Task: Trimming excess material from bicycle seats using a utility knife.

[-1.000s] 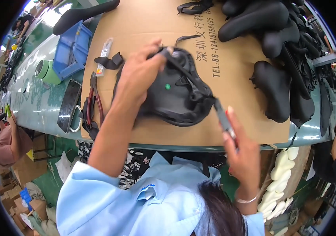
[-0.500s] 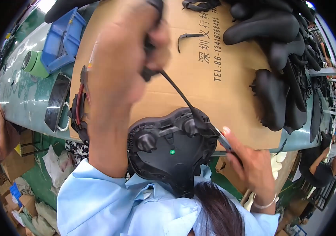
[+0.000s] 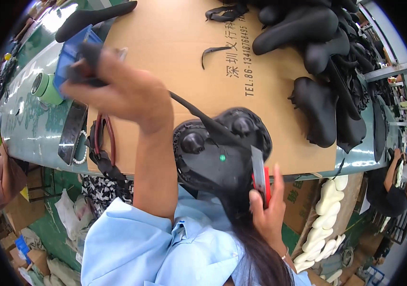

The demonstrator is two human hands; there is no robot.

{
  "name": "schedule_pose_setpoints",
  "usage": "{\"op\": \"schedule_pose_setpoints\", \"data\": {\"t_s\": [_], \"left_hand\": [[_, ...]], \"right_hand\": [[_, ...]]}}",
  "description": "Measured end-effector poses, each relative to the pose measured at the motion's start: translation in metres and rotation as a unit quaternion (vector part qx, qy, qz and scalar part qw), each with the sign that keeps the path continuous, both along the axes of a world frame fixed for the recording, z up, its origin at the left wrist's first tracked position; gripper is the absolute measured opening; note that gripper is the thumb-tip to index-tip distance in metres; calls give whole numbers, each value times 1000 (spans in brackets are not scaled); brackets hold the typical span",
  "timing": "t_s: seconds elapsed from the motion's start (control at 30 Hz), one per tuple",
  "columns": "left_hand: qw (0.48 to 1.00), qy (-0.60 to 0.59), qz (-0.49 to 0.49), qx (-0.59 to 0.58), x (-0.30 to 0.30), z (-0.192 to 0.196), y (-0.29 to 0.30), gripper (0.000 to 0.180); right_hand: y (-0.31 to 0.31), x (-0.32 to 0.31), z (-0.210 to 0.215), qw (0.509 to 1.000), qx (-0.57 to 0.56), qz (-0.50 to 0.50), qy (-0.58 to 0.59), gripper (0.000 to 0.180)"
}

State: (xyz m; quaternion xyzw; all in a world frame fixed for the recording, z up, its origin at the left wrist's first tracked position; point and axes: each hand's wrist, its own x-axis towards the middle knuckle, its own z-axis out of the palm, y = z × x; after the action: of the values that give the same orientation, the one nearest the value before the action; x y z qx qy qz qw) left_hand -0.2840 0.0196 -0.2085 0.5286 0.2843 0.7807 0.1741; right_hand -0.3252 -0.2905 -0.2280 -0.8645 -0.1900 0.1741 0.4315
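Note:
A black bicycle saddle (image 3: pixel 201 167) lies underside up against my body at the cardboard's near edge, two round bumps and a small green sticker showing. My left hand (image 3: pixel 134 95), raised to the left and blurred, is closed on a strip of black cover material (image 3: pixel 191 108). The strip stretches taut from behind my wrist to the saddle's right side. My right hand (image 3: pixel 270 214) grips a red utility knife (image 3: pixel 261 178), its blade out and pointing up beside the saddle's right rim. Hair hides the saddle's narrow end.
Cardboard (image 3: pixel 179 57) covers the table. Black saddles (image 3: pixel 315 112) pile up at the right. Red-handled pliers (image 3: pixel 112 143), a phone (image 3: pixel 72 128), a green roll (image 3: pixel 46 88) and a blue bin (image 3: pixel 63 59) sit at the left. A trimmed scrap (image 3: pixel 215 49) lies farther back.
My left hand has swung left and outward, pulling the strip longer. My right hand with the knife has dropped slightly toward me, the blade now showing plainly apart from the rim.

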Motion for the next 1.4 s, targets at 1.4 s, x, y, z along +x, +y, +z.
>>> {"op": "schedule_pose_setpoints", "data": {"t_s": [1.4], "left_hand": [[684,659,-283,-132,207,-13,131,52]], "right_hand": [[55,99,-31,947,270,-155,82,49]]}}
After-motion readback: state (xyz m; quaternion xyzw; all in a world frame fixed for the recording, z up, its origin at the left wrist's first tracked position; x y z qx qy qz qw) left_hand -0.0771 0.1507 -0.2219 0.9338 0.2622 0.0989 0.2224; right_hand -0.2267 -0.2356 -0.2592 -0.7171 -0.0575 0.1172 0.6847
